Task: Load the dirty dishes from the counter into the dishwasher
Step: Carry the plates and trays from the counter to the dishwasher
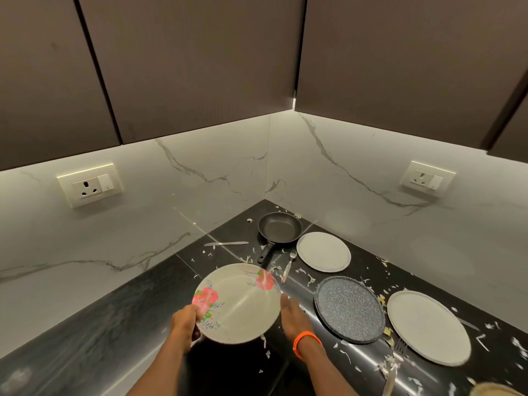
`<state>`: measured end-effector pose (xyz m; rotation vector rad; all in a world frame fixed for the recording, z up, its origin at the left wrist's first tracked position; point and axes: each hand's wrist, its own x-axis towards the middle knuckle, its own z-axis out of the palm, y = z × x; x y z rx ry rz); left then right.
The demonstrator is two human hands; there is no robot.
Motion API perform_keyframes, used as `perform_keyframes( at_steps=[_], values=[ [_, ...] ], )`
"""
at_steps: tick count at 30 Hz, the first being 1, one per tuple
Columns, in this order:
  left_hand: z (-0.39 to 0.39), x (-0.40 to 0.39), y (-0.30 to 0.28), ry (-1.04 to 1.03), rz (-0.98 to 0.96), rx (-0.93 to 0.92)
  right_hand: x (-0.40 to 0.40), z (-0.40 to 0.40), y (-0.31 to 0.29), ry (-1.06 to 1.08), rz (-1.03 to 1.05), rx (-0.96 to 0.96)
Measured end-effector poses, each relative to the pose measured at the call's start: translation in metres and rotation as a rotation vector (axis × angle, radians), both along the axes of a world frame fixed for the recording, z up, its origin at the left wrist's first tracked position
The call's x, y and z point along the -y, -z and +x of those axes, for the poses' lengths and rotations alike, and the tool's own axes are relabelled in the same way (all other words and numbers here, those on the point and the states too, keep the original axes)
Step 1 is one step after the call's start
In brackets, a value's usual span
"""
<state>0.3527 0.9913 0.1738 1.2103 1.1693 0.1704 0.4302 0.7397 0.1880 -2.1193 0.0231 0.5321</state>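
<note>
A white plate with pink flowers (238, 302) is lifted and tilted above the black counter (94, 332). My left hand (185, 324) grips its near-left rim. My right hand (291, 317), with an orange band at the wrist, has straight fingers against the plate's right edge. On the counter lie a speckled dark plate (350, 309), a white plate (323, 251) behind it, and a larger white plate (428, 327) at the right. A black frying pan (279, 228) sits in the corner. A fork (288, 267) and a knife (227, 243) lie near the pan.
Pale food scraps litter the counter around the dishes. Another fork (393, 364) lies at the near right, beside a tan rim (497, 390) at the bottom corner. Marble walls with sockets (90, 185) and dark cabinets close the corner. The dishwasher is out of view.
</note>
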Motion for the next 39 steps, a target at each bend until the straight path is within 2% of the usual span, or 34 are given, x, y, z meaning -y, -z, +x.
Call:
perform_keyframes(
  at_steps=[5, 10, 15, 19, 24, 30, 39],
  values=[
    [0.004, 0.040, 0.002, 0.171, -0.092, 0.050, 0.033, -0.008, -0.013, 0.167, 0.026, 0.067],
    [0.036, 0.059, 0.071, 0.381, -0.096, 0.086, 0.087, -0.030, -0.017, 0.331, 0.072, 0.066],
    [0.019, 0.157, 0.000, 0.562, -0.065, 0.063, 0.163, -0.069, -0.017, 0.499, 0.097, 0.044],
    [0.009, 0.229, -0.009, 0.698, -0.034, 0.039, 0.231, -0.110, -0.016, 0.649, 0.117, 0.060],
    [-0.025, 0.336, -0.018, 0.832, -0.014, 0.007, 0.330, -0.177, 0.000, 0.791, 0.020, 0.084],
    [-0.068, 0.454, 0.015, 1.095, -0.020, -0.052, 0.428, -0.286, 0.022, 1.028, 0.037, 0.018],
    [-0.150, 0.605, 0.034, 1.511, -0.057, -0.111, 0.503, -0.449, 0.080, 1.379, 0.134, -0.187]
  ],
)
